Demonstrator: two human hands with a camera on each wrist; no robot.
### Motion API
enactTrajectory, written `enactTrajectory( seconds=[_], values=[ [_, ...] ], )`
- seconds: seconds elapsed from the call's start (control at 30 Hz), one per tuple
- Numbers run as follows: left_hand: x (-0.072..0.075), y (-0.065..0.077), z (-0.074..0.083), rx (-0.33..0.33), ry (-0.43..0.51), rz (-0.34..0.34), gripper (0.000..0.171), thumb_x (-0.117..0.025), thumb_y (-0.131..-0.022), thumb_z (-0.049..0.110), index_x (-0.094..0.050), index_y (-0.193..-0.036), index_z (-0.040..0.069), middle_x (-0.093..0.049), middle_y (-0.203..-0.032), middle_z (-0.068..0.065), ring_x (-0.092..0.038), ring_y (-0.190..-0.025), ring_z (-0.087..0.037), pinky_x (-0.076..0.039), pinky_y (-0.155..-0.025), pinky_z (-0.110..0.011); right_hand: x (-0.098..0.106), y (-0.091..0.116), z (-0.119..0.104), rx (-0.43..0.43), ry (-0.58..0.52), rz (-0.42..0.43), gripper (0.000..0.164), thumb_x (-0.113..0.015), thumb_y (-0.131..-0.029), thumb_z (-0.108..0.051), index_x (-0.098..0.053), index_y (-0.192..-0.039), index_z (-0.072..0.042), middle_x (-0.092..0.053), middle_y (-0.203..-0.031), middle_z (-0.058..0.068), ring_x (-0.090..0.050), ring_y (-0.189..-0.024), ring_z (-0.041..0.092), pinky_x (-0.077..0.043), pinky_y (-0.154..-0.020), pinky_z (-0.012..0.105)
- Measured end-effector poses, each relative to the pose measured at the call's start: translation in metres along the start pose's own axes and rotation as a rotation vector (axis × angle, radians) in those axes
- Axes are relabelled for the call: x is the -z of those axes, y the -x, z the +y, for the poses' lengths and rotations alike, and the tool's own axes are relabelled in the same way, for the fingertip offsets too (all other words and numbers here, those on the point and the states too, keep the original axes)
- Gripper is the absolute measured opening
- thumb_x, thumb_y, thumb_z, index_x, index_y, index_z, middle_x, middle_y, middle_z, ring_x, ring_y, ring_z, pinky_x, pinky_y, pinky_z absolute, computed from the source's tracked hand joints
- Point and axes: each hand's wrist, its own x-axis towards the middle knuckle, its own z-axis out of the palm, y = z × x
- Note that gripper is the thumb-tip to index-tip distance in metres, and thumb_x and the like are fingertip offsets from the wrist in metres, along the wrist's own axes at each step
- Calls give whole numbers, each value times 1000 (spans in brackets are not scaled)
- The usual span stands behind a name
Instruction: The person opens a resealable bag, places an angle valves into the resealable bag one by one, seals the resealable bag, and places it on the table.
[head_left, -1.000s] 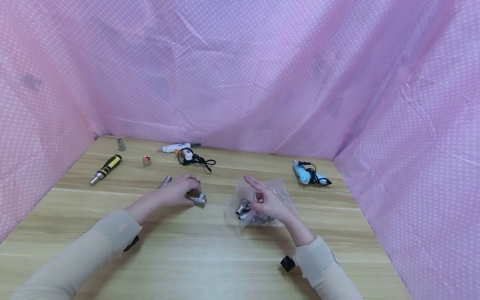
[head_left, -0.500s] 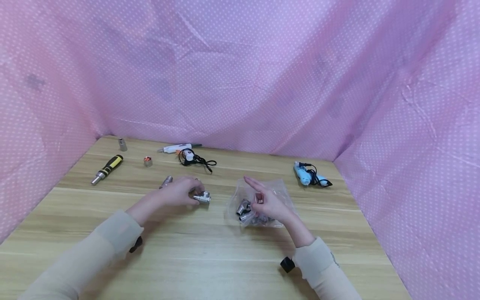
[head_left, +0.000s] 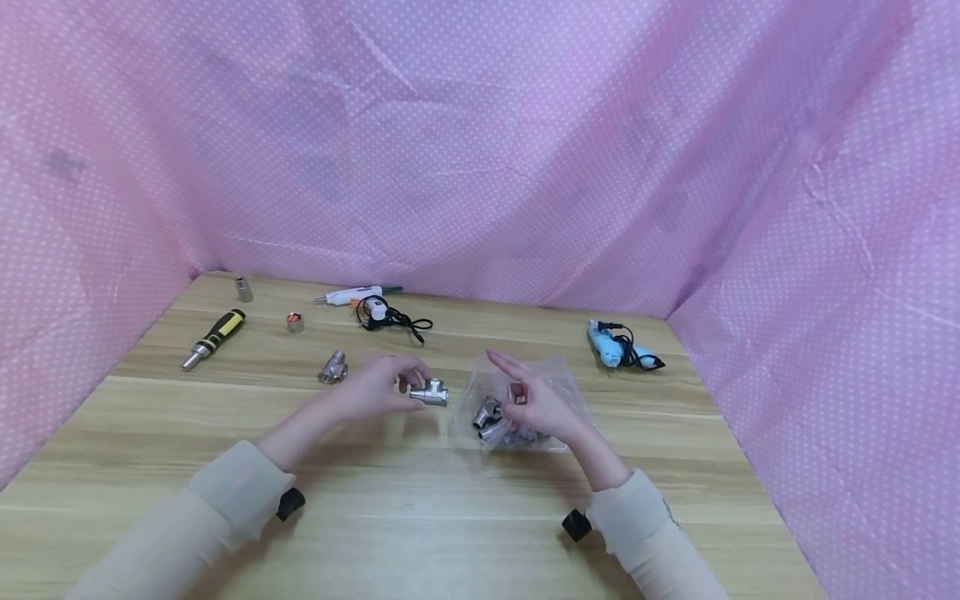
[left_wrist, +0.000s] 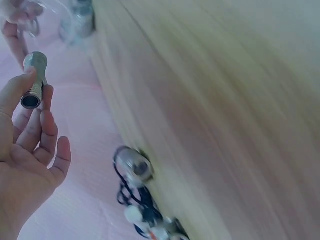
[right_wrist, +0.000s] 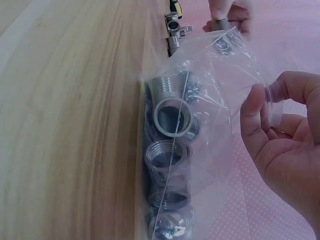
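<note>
My left hand [head_left: 378, 387] pinches a silver metal pipe fitting [head_left: 430, 392] with a short side branch, left of the clear plastic bag [head_left: 564, 379]. In the left wrist view the fitting [left_wrist: 35, 82] shows a threaded, hollow end between thumb and fingers. My right hand [head_left: 543, 408] pinches the bag's edge between thumb and finger, index pointing away in the head view. Several threaded metal fittings [right_wrist: 172, 117] lie inside the bag, visible through the film in the right wrist view. Behind my left hand, another metal fitting [head_left: 333, 367] lies on the table.
A yellow-and-black screwdriver [head_left: 213, 339] and two small metal pieces, one upright [head_left: 242, 289] and one with orange inside [head_left: 295, 322], lie at the left. A white corded tool [head_left: 352, 296] is at the back, a light-blue corded tool [head_left: 611, 346] at the right. Pink dotted cloth [head_left: 480, 167] encloses the table.
My left hand has moved right toward the bag with the pipe fitting, uncovering the other fitting behind it. My right hand stays at the bag.
</note>
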Motion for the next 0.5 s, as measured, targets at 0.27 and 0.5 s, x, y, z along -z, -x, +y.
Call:
enactTrajectory(
  seconds=[0.27, 0.5],
  values=[
    [-21, -6, 27, 19, 116, 22, 34, -78, -75, 23, -62, -104, 15, -64, -81, 7, -52, -64, -9, -47, -55, -22, 1, -1, -3, 0, -27, -4, 82, -58, -78, 0, -27, -150, -24, -28, -152, 4, -53, -60, 13, -53, -51, 30],
    [-50, -19, 40, 62, 203, 12, 37, -77, -76, 17, -61, -109, 9, -64, -83, 4, -58, -72, -9, -53, -62, -21, 0, -1, -6, 3, -85, -21, 83, -58, -78, 4, -27, -149, -25, -23, -155, 2, -55, -61, 18, -55, -53, 41]
  ],
)
